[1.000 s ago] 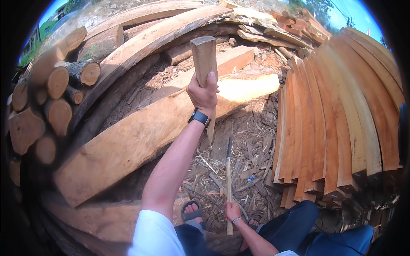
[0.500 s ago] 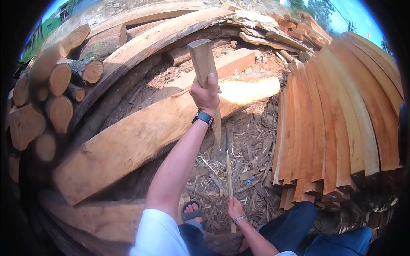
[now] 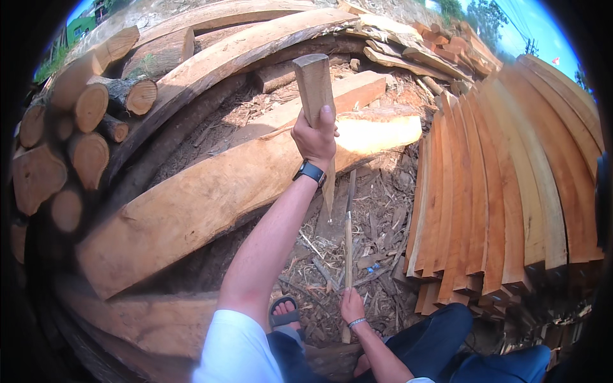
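Observation:
My left hand (image 3: 316, 140) is wrapped round a pale wooden stake (image 3: 314, 83), held upright with its blunt square end up and its sharpened point down. Low in front of me, my right hand (image 3: 352, 306) grips the long wooden handle (image 3: 348, 249) of a machete-like knife. Its narrow dark blade (image 3: 351, 195) points away from me, just to the right of the stake's tip; whether the two touch I cannot tell. Behind the stake lies a thick sawn slab (image 3: 211, 191), slanting from lower left to upper right.
Cut logs (image 3: 89, 159) are piled at the left. To the right stands a stack of reddish sawn planks (image 3: 476, 191). Bark and chips (image 3: 383, 223) cover the ground. My sandalled foot (image 3: 285, 313) is near the lower middle, beside another timber (image 3: 166, 325).
The knife's blade has swung up and away from me, slightly right, beside the stake. My right hand has risen a little, and the stake has shifted slightly right in view.

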The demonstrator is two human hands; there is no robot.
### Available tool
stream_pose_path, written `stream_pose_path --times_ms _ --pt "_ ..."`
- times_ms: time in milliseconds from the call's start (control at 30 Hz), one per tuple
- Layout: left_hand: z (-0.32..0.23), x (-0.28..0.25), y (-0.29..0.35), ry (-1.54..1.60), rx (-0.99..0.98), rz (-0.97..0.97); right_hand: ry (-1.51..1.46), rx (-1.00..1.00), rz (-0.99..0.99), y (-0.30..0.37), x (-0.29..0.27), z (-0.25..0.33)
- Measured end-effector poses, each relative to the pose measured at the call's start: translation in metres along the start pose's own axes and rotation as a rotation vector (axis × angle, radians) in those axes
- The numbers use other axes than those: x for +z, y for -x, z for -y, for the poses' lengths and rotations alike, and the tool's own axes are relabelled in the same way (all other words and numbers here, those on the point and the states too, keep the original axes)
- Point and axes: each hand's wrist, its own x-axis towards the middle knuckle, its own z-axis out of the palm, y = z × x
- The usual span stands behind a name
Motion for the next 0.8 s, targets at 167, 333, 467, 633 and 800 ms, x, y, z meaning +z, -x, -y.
stream_pose_path --times_ms 167,333,467,633,800 --pt "0.003 0.001 0.002 -0.021 0.006 0.022 -0.339 0.168 0.025 -0.026 -0.052 0.059" --pt "0.000 0.016 0.008 0.006 -0.007 0.049 0.014 0.131 0.053 0.019 0.012 -0.022" --pt "-0.002 0.018 0.011 0.002 -0.005 0.063 0.183 0.235 0.278 0.027 0.016 -0.034" --pt "0.004 0.007 0.005 -0.005 0.021 0.015 -0.197 0.257 0.066 -0.026 -0.040 0.039" --pt "0.002 0.012 0.004 -0.025 0.005 0.006 -0.172 0.273 0.059 -0.010 -0.024 0.020"
